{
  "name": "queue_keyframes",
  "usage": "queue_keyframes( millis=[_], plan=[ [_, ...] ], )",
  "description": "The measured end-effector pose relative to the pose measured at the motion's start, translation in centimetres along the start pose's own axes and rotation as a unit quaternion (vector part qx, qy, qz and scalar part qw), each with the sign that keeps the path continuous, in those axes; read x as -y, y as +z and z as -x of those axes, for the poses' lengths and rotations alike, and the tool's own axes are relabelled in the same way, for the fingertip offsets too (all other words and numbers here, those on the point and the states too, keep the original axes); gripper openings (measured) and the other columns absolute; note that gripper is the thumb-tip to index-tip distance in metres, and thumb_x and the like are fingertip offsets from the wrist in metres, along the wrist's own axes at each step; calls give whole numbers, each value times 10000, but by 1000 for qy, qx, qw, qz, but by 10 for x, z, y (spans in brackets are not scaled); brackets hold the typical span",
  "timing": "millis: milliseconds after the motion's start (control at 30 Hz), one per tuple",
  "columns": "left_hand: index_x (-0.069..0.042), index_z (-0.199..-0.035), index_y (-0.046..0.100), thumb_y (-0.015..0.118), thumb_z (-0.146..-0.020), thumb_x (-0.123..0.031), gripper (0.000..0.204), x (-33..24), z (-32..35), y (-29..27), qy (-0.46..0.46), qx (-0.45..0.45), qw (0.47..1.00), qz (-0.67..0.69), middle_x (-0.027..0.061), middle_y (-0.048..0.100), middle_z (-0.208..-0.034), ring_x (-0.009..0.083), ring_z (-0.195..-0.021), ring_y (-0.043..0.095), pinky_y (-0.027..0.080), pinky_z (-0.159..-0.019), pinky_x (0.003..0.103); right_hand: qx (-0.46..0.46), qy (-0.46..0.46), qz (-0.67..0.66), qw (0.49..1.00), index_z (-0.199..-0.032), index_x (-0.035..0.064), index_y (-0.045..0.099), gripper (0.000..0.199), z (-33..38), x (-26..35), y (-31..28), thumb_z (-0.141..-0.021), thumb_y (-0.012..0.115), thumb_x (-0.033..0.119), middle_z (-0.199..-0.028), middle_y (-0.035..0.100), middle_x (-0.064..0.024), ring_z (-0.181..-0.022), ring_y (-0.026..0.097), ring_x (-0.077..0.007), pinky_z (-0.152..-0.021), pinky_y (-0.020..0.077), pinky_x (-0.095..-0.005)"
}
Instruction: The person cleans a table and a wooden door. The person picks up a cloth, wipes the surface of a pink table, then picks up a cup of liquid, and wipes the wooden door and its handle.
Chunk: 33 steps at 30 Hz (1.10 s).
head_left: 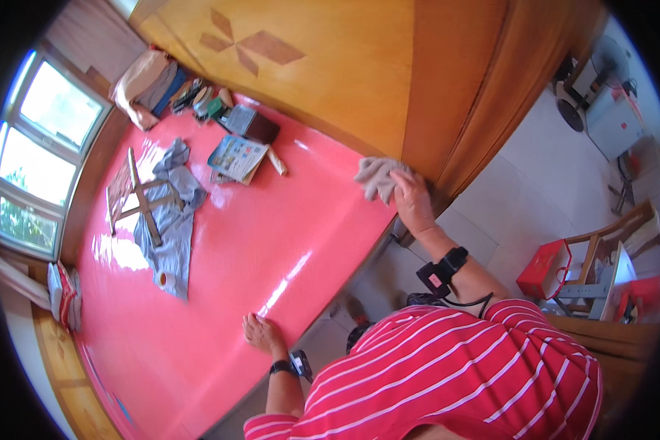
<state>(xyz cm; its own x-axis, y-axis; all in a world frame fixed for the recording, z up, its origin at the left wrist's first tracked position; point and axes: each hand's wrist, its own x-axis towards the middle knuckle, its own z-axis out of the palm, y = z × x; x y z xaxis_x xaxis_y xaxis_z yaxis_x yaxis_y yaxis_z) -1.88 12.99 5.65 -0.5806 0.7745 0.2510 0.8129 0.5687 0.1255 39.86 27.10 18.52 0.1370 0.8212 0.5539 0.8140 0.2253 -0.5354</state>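
The right hand (412, 199) is clamped on a grey cloth (376, 177), which lies on the pink bed (319, 231) at its edge, beside the wooden panel (352, 73). The left hand (264, 334) rests palm down near the bed's front edge, loosely spread. Farther back lie a blue-grey garment (174, 253) and a magazine (237, 156).

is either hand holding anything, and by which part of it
The right hand holds a crumpled grey cloth by its right end; the left hand holds nothing.
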Motion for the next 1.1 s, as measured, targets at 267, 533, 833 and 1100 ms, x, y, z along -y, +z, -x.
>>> queue_keyframes(
  millis=[267, 533, 833, 1100],
  plan=[
    [-143, -1132, 498, 432, -868, -271, 301, 0, -3, 4, -11, 6, 1000, -4, 68, 454, -1262, 227, -1190, 380, 235, -999, 420, -305, -240, 192, 901, -1094, 42, 574, 373, -107, 81, -129, -742, 509, -65, -1089, 571, -63, -1008, 525, -228, -857, 413, -318],
    [-149, -1141, 493, 428, -870, -275, 306, 5, -1, 12, -10, 3, 1000, -2, 58, 454, -1264, 223, -1194, 374, 230, -1005, 414, -27, -174, 285, 942, -1052, 159, 600, 301, -45, 16, -41, -764, 521, 123, -996, 595, -16, -1019, 469, -273, -800, 388, -375],
    [-143, -1144, 489, 435, -854, -270, 322, -4, -4, 6, -4, 9, 1000, -10, 62, 449, -1271, 233, -1194, 374, 230, -1000, 422, 180, -78, 8, 980, -971, 111, 617, 266, 56, -31, 82, -730, 519, 57, -996, 594, -35, -1009, 475, -272, -874, 398, -355],
    [-143, -1120, 515, 433, -861, -271, 300, 3, -3, 11, 0, -8, 1000, -19, 57, 475, -1248, 215, -1175, 401, 260, -979, 404, 21, -211, -4, 977, -953, 37, 604, 303, -4, 24, -45, -671, 549, -56, -970, 606, -67, -926, 540, -269, -851, 401, -359]
  ],
)
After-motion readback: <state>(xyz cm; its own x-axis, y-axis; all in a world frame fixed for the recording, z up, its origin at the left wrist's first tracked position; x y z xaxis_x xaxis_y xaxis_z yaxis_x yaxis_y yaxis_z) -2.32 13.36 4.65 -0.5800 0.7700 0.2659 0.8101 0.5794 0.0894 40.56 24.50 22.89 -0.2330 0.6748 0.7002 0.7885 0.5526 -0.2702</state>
